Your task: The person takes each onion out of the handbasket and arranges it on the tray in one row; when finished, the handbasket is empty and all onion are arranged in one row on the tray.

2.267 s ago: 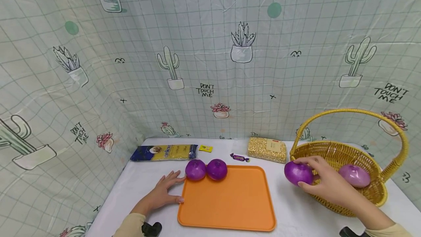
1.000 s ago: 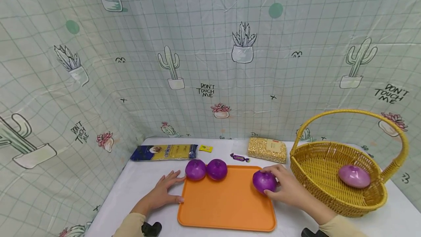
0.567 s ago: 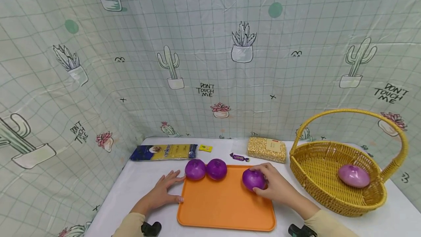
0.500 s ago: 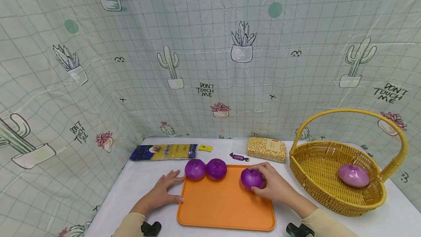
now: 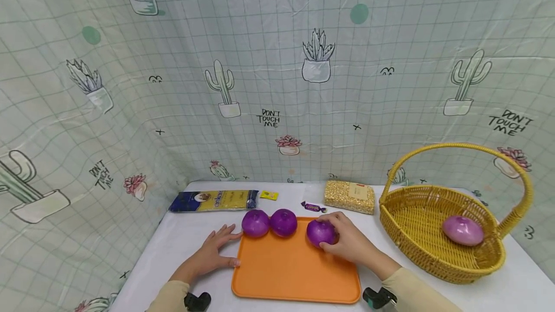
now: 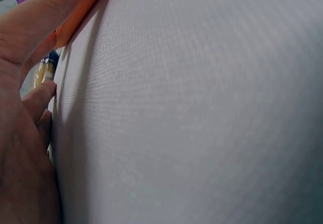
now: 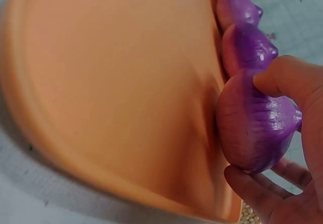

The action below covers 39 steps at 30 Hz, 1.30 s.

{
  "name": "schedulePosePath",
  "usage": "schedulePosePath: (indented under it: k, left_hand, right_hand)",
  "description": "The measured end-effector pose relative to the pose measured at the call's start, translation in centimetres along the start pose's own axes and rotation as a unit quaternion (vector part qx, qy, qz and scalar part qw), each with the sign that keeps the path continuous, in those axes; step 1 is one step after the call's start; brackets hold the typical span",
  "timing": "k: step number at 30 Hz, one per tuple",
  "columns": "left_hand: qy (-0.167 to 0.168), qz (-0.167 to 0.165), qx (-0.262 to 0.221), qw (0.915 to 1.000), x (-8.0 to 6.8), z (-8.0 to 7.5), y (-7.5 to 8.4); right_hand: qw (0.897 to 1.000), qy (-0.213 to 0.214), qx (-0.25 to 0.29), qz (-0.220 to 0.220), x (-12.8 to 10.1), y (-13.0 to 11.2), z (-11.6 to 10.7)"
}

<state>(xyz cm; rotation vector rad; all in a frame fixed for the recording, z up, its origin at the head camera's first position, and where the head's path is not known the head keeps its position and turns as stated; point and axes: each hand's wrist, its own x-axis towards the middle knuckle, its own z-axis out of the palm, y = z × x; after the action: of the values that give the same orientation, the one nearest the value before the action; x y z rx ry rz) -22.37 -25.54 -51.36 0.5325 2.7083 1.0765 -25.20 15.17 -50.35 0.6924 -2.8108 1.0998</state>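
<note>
My right hand [image 5: 345,239] grips a purple onion [image 5: 320,233] between thumb and fingers, over the back right part of the orange tray [image 5: 295,273]. In the right wrist view this onion [image 7: 257,123] has a glossy skin and a pointed tip, and it is close over the tray surface. Two more purple onions, a left one [image 5: 256,223] and a right one [image 5: 284,222], sit side by side at the tray's back left corner. My left hand [image 5: 211,253] lies with spread fingers at the tray's left edge, thumb at the rim.
A yellow wicker basket [image 5: 427,266] with a tall handle stands at the right, holding a pinkish onion [image 5: 462,230]. Behind the tray lie a blue and yellow packet [image 5: 217,200], a small yellow packet [image 5: 269,195], a purple wrapped candy [image 5: 313,207] and a bag of corn kernels [image 5: 349,197].
My right hand has carried the purple onion out from the basket's left side, leftward over the tray toward the other two. The left hand has stayed at the tray's edge.
</note>
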Motion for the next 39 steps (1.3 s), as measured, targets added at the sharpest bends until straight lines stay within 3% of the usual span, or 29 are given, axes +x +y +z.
schedulePosePath:
  k: [39]
  left_hand:
    - [-0.007, -0.003, -0.007, 1.0000, 0.1, -0.1, -0.1]
  right_hand:
    - [1.000, 0.014, 0.011, 0.018, 2.5, -0.9, 1.7]
